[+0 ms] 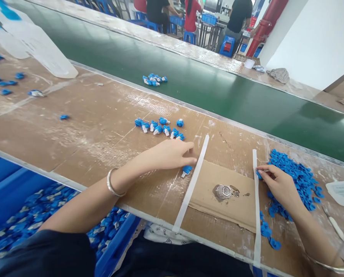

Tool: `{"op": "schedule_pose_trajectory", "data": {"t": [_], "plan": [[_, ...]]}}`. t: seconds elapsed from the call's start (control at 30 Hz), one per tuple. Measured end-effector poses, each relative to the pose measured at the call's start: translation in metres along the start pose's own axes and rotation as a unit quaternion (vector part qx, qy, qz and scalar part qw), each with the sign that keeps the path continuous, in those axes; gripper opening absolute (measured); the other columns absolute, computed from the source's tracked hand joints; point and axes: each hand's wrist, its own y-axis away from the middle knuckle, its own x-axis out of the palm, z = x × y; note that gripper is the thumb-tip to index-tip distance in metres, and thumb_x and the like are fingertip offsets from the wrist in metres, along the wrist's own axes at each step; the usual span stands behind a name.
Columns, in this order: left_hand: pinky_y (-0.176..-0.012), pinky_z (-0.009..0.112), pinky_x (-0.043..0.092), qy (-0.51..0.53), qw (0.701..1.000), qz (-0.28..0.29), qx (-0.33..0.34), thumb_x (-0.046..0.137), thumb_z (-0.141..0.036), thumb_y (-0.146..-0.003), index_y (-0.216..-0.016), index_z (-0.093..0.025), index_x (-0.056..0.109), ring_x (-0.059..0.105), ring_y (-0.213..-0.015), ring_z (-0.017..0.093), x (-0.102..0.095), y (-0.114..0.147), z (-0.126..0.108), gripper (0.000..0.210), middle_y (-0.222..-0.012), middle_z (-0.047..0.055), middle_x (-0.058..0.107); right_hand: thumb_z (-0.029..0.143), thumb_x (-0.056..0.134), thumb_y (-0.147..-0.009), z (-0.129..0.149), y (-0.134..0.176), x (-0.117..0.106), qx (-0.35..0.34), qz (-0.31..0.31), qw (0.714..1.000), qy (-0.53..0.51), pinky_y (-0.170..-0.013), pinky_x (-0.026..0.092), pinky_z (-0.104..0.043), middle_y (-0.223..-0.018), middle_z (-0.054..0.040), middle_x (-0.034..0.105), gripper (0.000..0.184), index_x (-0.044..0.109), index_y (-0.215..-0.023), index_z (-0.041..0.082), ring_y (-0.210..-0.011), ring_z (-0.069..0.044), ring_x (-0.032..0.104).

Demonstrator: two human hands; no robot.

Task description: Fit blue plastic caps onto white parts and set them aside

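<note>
My left hand [173, 154] is over the brown tabletop, left of a white tape strip [191, 184]. Its thumb and forefinger are apart, with nothing visible between them. Just below them lies a small blue-and-white piece [187, 170]. A group of similar blue-and-white pieces [158, 127] sits beyond this hand. My right hand [278, 186] pinches a small blue piece [259, 174] beside a second tape strip [256, 207]. A heap of loose blue pieces [296, 173] lies beside and partly behind that hand. Between the hands, a small clear cup [223, 191] rests on a cardboard sheet [203, 192].
A green conveyor belt [206, 92] runs behind the table, carrying a cluster of pieces [154, 79]. Blue bins [10, 188] full of pieces stand below the front edge. A white-handled tool [337, 229] and a white bottle [343, 192] lie far right. People sit beyond the belt.
</note>
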Motion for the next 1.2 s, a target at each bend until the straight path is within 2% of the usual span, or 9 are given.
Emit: {"op": "schedule_pose_trajectory", "data": {"t": [0.07, 0.17, 0.4, 0.53, 0.6, 0.8, 0.93, 1.03, 1.2], "plan": [[-0.059, 0.028, 0.036, 0.021, 0.997, 0.066, 0.014, 0.055, -0.046, -0.086, -0.090, -0.020, 0.057, 0.058, -0.071, 0.021, 0.000, 0.005, -0.001, 0.026, -0.081, 0.004, 0.064, 0.044, 0.044, -0.093, 0.000, 0.003, -0.004, 0.012, -0.007, 1.000, 0.005, -0.057, 0.052, -0.030, -0.085, -0.0061, 0.071, 0.034, 0.067, -0.089, 0.019, -0.066, -0.020, 0.066], [-0.057, 0.027, 0.034, 0.018, 0.995, 0.099, 0.026, 0.057, -0.044, -0.084, -0.090, -0.021, 0.055, 0.058, -0.070, 0.021, 0.005, 0.008, 0.000, 0.024, -0.082, 0.004, 0.063, 0.044, 0.044, -0.094, -0.002, 0.008, -0.010, 0.017, -0.019, 0.999, 0.031, -0.068, 0.054, -0.034, -0.100, -0.0075, 0.070, 0.034, 0.068, -0.093, 0.019, -0.085, -0.023, 0.067], [-0.053, 0.029, 0.030, -0.005, 0.997, 0.076, 0.034, 0.052, -0.025, -0.081, -0.082, -0.020, 0.053, 0.054, -0.063, 0.020, 0.011, 0.005, -0.001, 0.005, -0.072, 0.003, 0.057, 0.032, 0.042, -0.099, -0.012, 0.017, -0.007, -0.152, 0.012, 0.983, 0.107, -0.084, 0.057, -0.040, -0.112, -0.0072, 0.068, 0.032, 0.071, -0.102, 0.019, -0.098, -0.025, 0.066], [-0.059, 0.027, 0.037, 0.154, 0.986, 0.047, 0.049, 0.054, -0.023, -0.083, -0.092, -0.019, 0.059, 0.054, -0.066, 0.016, 0.010, 0.002, -0.012, 0.011, -0.074, 0.000, 0.058, 0.027, 0.038, -0.100, -0.020, 0.019, 0.003, -0.206, -0.005, 0.969, 0.138, -0.080, 0.058, -0.040, -0.111, -0.0094, 0.069, 0.035, 0.072, -0.102, 0.017, -0.092, -0.024, 0.067], [-0.066, 0.027, 0.042, 0.298, 0.952, 0.046, 0.060, 0.057, -0.022, -0.082, -0.100, -0.017, 0.060, 0.057, -0.072, 0.015, 0.014, 0.001, -0.019, 0.019, -0.079, 0.001, 0.061, 0.028, 0.038, -0.101, -0.024, 0.019, 0.005, -0.218, -0.008, 0.966, 0.137, -0.078, 0.059, -0.041, -0.111, -0.0111, 0.069, 0.036, 0.071, -0.102, 0.015, -0.090, -0.025, 0.067], [-0.077, 0.032, 0.050, 0.627, 0.762, 0.136, 0.089, 0.065, -0.019, -0.077, -0.099, -0.013, 0.060, 0.060, -0.077, 0.013, 0.037, -0.002, -0.034, 0.023, -0.086, 0.003, 0.064, 0.028, 0.040, -0.101, -0.006, 0.020, -0.003, -0.203, -0.029, 0.972, 0.119, -0.078, 0.056, -0.043, -0.106, -0.0126, 0.069, 0.030, 0.067, -0.108, 0.015, -0.091, -0.026, 0.064], [-0.081, 0.033, 0.051, 0.667, 0.731, 0.127, 0.071, 0.069, -0.015, -0.074, -0.103, -0.013, 0.059, 0.061, -0.084, 0.014, 0.046, -0.005, -0.034, 0.031, -0.092, 0.004, 0.063, 0.023, 0.050, -0.098, 0.051, 0.030, -0.006, -0.149, -0.018, 0.989, 0.008, -0.078, 0.055, -0.036, -0.107, -0.0073, 0.068, 0.027, 0.057, -0.124, 0.022, -0.093, -0.023, 0.062], [-0.082, 0.033, 0.049, 0.674, 0.725, 0.120, 0.077, 0.073, -0.016, -0.073, -0.108, -0.014, 0.055, 0.062, -0.083, 0.014, 0.049, -0.006, -0.033, 0.040, -0.094, 0.003, 0.062, 0.015, 0.050, -0.097, 0.089, 0.036, 0.002, -0.217, 0.009, 0.973, -0.078, -0.081, 0.054, -0.036, -0.113, -0.0069, 0.066, 0.038, 0.049, -0.134, 0.023, -0.096, -0.022, 0.062], [-0.083, 0.034, 0.047, 0.688, 0.712, 0.113, 0.086, 0.076, -0.017, -0.072, -0.110, -0.016, 0.051, 0.063, -0.085, 0.015, 0.051, -0.008, -0.032, 0.046, -0.091, 0.002, 0.062, 0.013, 0.051, -0.096, 0.105, 0.035, 0.014, -0.232, 0.021, 0.965, -0.117, -0.081, 0.054, -0.033, -0.109, -0.0060, 0.067, 0.038, 0.051, -0.133, 0.022, -0.095, -0.020, 0.060]]}}
